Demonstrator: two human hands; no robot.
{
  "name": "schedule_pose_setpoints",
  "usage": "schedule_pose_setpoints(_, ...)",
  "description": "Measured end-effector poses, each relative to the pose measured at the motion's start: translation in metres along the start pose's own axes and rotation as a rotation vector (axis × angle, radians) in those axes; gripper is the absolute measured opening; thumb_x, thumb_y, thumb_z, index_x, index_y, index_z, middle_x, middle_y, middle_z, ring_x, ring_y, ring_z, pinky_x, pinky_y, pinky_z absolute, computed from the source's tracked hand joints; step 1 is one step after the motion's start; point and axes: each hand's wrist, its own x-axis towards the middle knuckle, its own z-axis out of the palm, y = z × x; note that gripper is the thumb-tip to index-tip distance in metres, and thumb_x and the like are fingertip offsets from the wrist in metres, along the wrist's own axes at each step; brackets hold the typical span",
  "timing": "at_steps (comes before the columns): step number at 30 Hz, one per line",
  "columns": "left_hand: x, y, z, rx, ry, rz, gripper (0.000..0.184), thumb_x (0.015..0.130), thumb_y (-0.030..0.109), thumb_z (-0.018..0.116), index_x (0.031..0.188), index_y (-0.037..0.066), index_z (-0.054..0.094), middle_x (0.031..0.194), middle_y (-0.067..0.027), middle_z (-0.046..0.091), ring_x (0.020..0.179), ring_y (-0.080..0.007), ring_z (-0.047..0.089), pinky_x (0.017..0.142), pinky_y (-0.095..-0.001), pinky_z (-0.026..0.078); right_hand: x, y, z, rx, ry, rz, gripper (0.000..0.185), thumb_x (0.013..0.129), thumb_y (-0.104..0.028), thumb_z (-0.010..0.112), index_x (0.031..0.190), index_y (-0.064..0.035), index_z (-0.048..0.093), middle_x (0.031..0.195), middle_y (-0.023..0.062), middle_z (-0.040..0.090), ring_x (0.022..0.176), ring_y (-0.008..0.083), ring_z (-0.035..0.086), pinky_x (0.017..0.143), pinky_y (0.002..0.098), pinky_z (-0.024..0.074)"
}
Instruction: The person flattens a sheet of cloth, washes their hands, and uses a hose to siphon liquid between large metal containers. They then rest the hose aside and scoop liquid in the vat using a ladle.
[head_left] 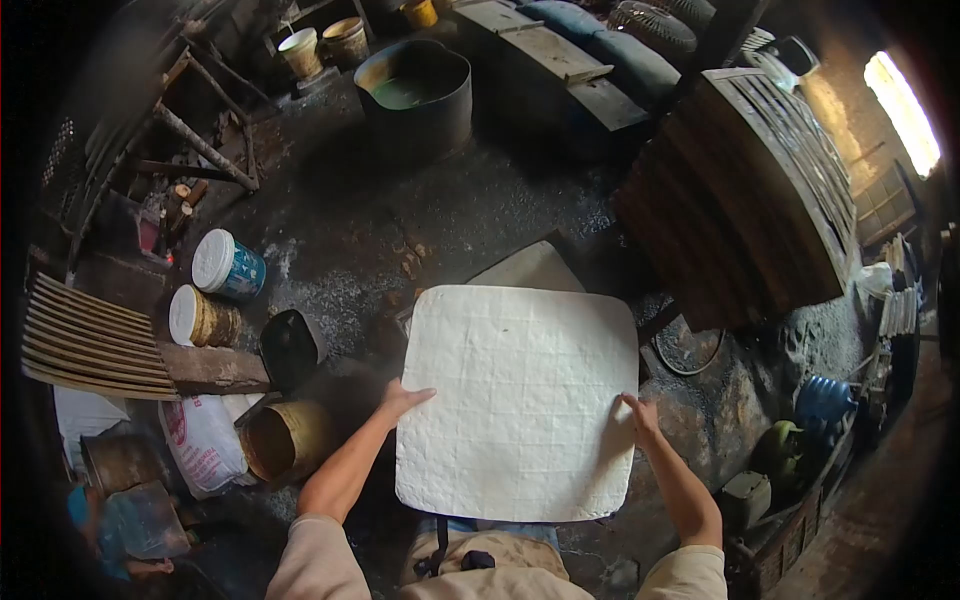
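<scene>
A large white square slab with rounded corners and a faint grid of lines looks like a block of tofu; its material is not certain. It spans the space in front of my body. At its left edge my left hand grips it, thumb lying on top and fingers hidden beneath. My right hand is closed on the opposite edge, with most of its fingers out of sight. Partly covered by the slab's far edge, a flat greyish board lies lower down.
A large dark vat stands on the wet floor ahead. Lidded buckets, a slatted wooden rack and a white sack are at left. A big wooden crate rises at right. Another person's hand shows at lower left.
</scene>
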Motion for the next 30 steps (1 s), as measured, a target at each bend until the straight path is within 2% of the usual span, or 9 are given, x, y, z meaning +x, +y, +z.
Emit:
schedule_pose_setpoints(2, 0.043, -0.016, 0.011, 0.027, 0.129, 0.107, 0.089, 0.062, 0.034, 0.088, 0.129, -0.007, 0.046, 0.125, -0.0209, 0.056, 0.116, -0.029, 0.054, 0.098, -0.0368, 0.043, -0.012, 0.037, 0.019, -0.03, 0.052, -0.129, 0.045, 0.08, -0.035, 0.07, 0.104, 0.0017, 0.063, 0.092, 0.0134, 0.066, 0.075, 0.0245, 0.064, 0.068, 0.0362, 0.0505)
schedule_pose_setpoints(3, 0.102, 0.001, 0.033, 0.02, 0.167, 0.173, 0.088, 0.061, 0.034, 0.088, 0.128, -0.007, 0.047, 0.124, -0.0206, 0.057, 0.115, -0.0305, 0.055, 0.097, -0.037, 0.043, 0.095, -0.053, -0.007, -0.042, 0.101, -0.23, 0.045, 0.08, -0.035, 0.07, 0.104, 0.0017, 0.063, 0.092, 0.0134, 0.066, 0.075, 0.0245, 0.064, 0.068, 0.0362, 0.0505)
schedule_pose_setpoints(7, 0.101, -0.025, 0.051, 0.039, 0.302, 0.037, 0.069, 0.062, 0.03, 0.089, 0.114, -0.003, 0.058, 0.107, -0.0146, 0.066, 0.098, -0.0241, 0.064, 0.086, -0.0358, 0.051, 0.131, -0.031, 0.003, 0.106, -0.105, -0.149, 0.048, 0.081, -0.028, 0.068, 0.117, 0.0027, 0.059, 0.1, 0.0055, 0.064, 0.077, 0.0167, 0.061, 0.068, 0.0324, 0.0502)
schedule_pose_setpoints(10, 0.116, -0.01, 0.057, 0.043, 0.342, 0.013, 0.071, 0.061, 0.03, 0.089, 0.114, -0.004, 0.057, 0.107, -0.0153, 0.066, 0.098, -0.0242, 0.064, 0.087, -0.036, 0.05, 0.176, -0.03, 0.011, 0.059, -0.124, -0.47, 0.05, 0.085, -0.025, 0.065, 0.128, -0.0041, 0.053, 0.099, 0.0033, 0.063, 0.077, 0.017, 0.06, 0.068, 0.0323, 0.0506)
schedule_pose_setpoints(13, 0.14, 0.009, 0.07, -0.015, 0.326, -0.003, 0.071, 0.061, 0.03, 0.089, 0.114, -0.004, 0.056, 0.108, -0.0153, 0.066, 0.099, -0.0241, 0.064, 0.087, -0.036, 0.05, 0.202, -0.047, 0.003, 0.09, -0.17, -0.522, 0.051, 0.086, -0.025, 0.063, 0.132, -0.0099, 0.05, 0.095, 0.0039, 0.063, 0.075, 0.0178, 0.061, 0.068, 0.0328, 0.0509)
schedule_pose_setpoints(15, 0.154, 0.01, 0.073, -0.035, 0.322, 0.008, 0.071, 0.061, 0.029, 0.088, 0.116, -0.003, 0.056, 0.11, -0.0152, 0.065, 0.099, -0.0236, 0.064, 0.088, -0.0358, 0.05, 0.21, -0.053, 0.001, 0.08, -0.129, -0.337, 0.048, 0.084, -0.025, 0.066, 0.127, -0.0061, 0.055, 0.109, 0.0075, 0.065, 0.093, 0.0218, 0.062, 0.082, 0.0352, 0.0474)
schedule_pose_setpoints(18, 0.173, 0.007, 0.075, -0.014, 0.354, -0.02, 0.072, 0.062, 0.03, 0.088, 0.117, -0.003, 0.055, 0.11, -0.0154, 0.065, 0.099, -0.0233, 0.063, 0.088, -0.0352, 0.05, 0.249, -0.038, -0.004, 0.014, -0.088, -0.255, 0.047, 0.084, -0.03, 0.067, 0.124, -0.0062, 0.057, 0.095, 0.0065, 0.063, 0.08, 0.0201, 0.063, 0.07, 0.0355, 0.0518)
schedule_pose_setpoints(28, 0.186, 0.006, 0.081, -0.043, 0.393, -0.037, 0.077, 0.062, 0.03, 0.087, 0.121, -0.004, 0.051, 0.112, -0.0171, 0.063, 0.101, -0.0247, 0.063, 0.087, -0.0361, 0.051, 0.241, -0.049, 0.008, 0.07, -0.061, -0.272, 0.044, 0.08, -0.026, 0.071, 0.116, -0.0048, 0.059, 0.099, 0.0084, 0.063, 0.088, 0.0234, 0.062, 0.079, 0.0387, 0.0493)
schedule_pose_setpoints(30, 0.185, -0.001, 0.084, -0.054, 0.413, -0.059, 0.078, 0.062, 0.03, 0.087, 0.122, -0.005, 0.05, 0.112, -0.0175, 0.063, 0.101, -0.0247, 0.063, 0.087, -0.0361, 0.051, 0.245, -0.062, 0.017, -0.398, 0.192, -0.807, 0.043, 0.077, -0.021, 0.072, 0.114, -0.0039, 0.058, 0.104, 0.0116, 0.062, 0.094, 0.0273, 0.061, 0.083, 0.0407, 0.0476)
